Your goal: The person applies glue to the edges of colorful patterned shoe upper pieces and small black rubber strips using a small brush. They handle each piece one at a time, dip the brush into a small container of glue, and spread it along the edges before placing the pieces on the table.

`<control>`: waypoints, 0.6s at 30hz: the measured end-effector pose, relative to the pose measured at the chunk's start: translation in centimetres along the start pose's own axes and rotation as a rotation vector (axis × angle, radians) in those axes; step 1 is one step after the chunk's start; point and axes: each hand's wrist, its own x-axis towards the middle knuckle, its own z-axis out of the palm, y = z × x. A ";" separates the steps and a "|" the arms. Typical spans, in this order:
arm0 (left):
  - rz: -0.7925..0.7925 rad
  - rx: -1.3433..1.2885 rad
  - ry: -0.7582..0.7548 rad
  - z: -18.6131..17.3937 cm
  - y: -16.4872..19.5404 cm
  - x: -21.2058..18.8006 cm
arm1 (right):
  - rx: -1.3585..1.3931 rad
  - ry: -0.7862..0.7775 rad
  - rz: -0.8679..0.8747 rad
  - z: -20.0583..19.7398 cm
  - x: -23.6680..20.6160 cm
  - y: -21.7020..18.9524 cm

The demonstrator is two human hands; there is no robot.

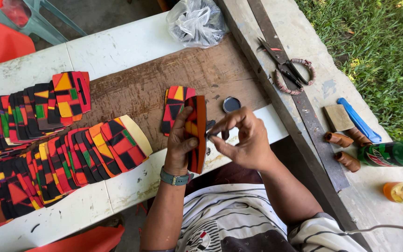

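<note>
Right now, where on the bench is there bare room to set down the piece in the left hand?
Bare brown board lies between the plastic bag and the small stack. The white planks above the fanned patterned pieces are free too. The left side is crowded with those rows.

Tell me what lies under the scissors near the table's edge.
The scissors rest on a long dark metal strip that runs along the concrete ledge. Their cord-wrapped handles hang partly over the concrete. The strip's surface right beneath the blades is covered.
</note>
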 end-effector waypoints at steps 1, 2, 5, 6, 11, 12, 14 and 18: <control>0.006 -0.003 0.009 0.0 0.2 0.2 | -0.028 -0.037 -0.030 0.1 -0.3 -0.3; 0.013 -0.006 0.018 0.0 0.3 0.4 | -0.056 -0.073 -0.061 0.1 -0.4 -0.5; 0.047 0.050 0.016 0.0 0.4 0.8 | -0.195 0.008 -0.050 0.2 -0.4 -0.9; 0.051 0.047 0.024 0.0 0.3 0.8 | -0.242 -0.006 -0.080 0.3 -0.5 -1.2; 0.099 0.086 0.074 -0.5 0.5 1.9 | -0.436 -0.105 -0.155 0.9 -1.0 -2.7; 0.097 0.093 0.081 -0.6 0.6 2.1 | -0.435 -0.111 -0.177 1.0 -1.2 -3.0; 0.088 0.108 0.098 -0.8 1.0 2.3 | -0.430 -0.122 -0.214 1.2 -1.5 -3.3; 0.086 0.106 0.108 -0.9 0.7 2.3 | -0.427 -0.014 -0.195 0.5 -0.1 -1.8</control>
